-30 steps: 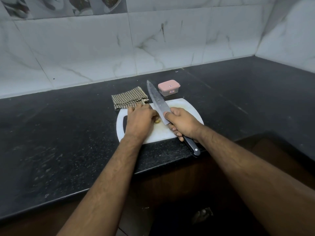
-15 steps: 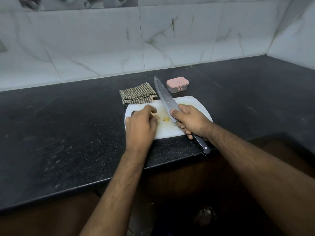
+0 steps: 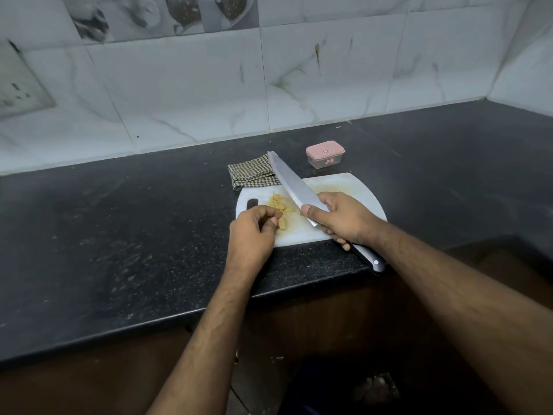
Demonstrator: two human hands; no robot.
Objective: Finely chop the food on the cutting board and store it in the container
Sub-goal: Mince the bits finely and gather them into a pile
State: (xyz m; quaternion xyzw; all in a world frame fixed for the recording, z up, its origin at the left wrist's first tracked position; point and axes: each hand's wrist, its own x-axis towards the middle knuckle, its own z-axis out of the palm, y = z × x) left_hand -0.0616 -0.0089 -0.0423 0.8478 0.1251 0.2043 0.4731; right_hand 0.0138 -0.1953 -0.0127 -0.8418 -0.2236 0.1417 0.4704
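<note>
You are standing at a dark stone counter point(image 3: 149, 235) with marble tiles behind it, and the white cutting board point(image 3: 363, 194) is lying near the front edge. Behind the board, a folded checked cloth point(image 3: 250, 175) is resting on the counter, and to its right a small container point(image 3: 325, 154) with a pink lid is waiting, well apart from your hands and with the lid on.

Your right hand point(image 3: 344, 218) is gripping the knife point(image 3: 294, 188) where the blade meets the handle, fingers wrapped around it and the thumb pressing on the flat of the blade. The blade is pointing away and to the left, lifted over the board.

Your left hand point(image 3: 250, 232) is resting at the left part of the board with the fingers curled inward; the thumb and fingertips seem to be pinching one piece, but I cannot tell this for sure.

The food point(image 3: 281, 206) is lying on the left half of the board as small yellowish pieces, between your two hands. It is looking light and fairly firm, maybe a little damp, so the pieces may be sliding or sticking to the blade. I think you should be gathering them into a tight heap, holding them with bent fingertips, because they are too small to take one by one. They are still coarse, so more chopping is probably needed.
</note>
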